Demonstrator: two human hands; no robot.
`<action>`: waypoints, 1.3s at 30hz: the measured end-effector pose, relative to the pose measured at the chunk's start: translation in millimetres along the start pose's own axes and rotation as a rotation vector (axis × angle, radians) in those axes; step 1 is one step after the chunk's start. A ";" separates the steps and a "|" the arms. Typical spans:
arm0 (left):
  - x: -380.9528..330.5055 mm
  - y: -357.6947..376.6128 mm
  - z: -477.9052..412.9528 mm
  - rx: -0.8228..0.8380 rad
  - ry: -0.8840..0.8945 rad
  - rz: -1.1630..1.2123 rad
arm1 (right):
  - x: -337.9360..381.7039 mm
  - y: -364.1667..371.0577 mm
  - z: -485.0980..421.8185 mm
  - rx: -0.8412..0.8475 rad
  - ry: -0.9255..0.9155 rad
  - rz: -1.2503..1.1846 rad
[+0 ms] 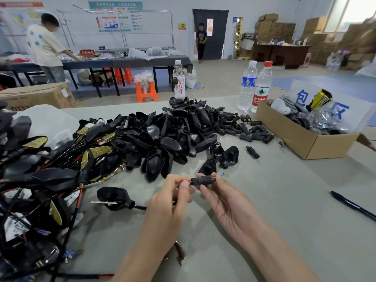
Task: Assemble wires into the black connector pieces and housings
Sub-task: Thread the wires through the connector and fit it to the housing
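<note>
My right hand point(221, 198) pinches a small black cylindrical connector piece point(203, 180) above the table. A blue wire tip point(223, 174) sticks out of its right end. My left hand point(173, 198) pinches a red wire point(190, 181) at the connector's left end. A black cable runs from under my left hand to a black housing point(114, 197) lying on the table to the left. A big pile of black housings point(166, 137) lies behind my hands. Small black connector pieces point(240, 127) lie at its right side.
Finished wired assemblies point(36, 190) are heaped at the left. An open cardboard box point(305, 139) with parts stands at the right, three bottles point(255, 86) behind the pile, and a black pen point(354, 205) at the right. Two people are at the back of the room.
</note>
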State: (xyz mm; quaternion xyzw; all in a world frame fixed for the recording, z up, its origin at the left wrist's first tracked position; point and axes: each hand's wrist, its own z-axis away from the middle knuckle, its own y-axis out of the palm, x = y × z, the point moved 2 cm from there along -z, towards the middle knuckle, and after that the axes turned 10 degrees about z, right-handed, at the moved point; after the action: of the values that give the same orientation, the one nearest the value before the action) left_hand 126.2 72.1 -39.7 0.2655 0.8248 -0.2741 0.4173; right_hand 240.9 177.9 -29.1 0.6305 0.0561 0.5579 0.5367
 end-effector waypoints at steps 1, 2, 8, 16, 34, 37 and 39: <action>-0.6 -0.2 0.0 -0.006 0.002 -0.006 | -0.5 -0.6 -0.6 -0.007 -0.001 -0.005; -0.8 -0.4 0.0 -0.012 0.002 -0.010 | -1.4 -1.3 -1.1 -0.012 0.001 -0.011; -3.4 -0.8 0.0 0.012 0.046 -0.091 | -5.7 -5.4 -5.0 -0.043 -0.001 -0.036; -6.9 -1.0 1.3 -0.030 0.063 -0.051 | -3.1 -6.2 -6.9 -0.066 -0.025 -0.010; -10.1 -2.9 -1.4 -0.046 0.125 -0.285 | 2.6 -1.6 -0.7 -0.072 -0.063 0.107; -10.2 -3.4 -1.0 -0.005 0.112 -0.327 | 7.1 -4.7 -2.5 -0.121 -0.105 0.118; -9.8 -3.8 0.0 0.017 0.144 -0.386 | 14.0 -8.8 -3.0 -0.160 -0.139 0.110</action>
State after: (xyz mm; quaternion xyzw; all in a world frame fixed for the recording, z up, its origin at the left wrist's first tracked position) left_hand 128.7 67.3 -30.7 0.1250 0.8858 -0.3360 0.2949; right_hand 248.5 192.8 -27.2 0.6251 -0.0606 0.5442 0.5563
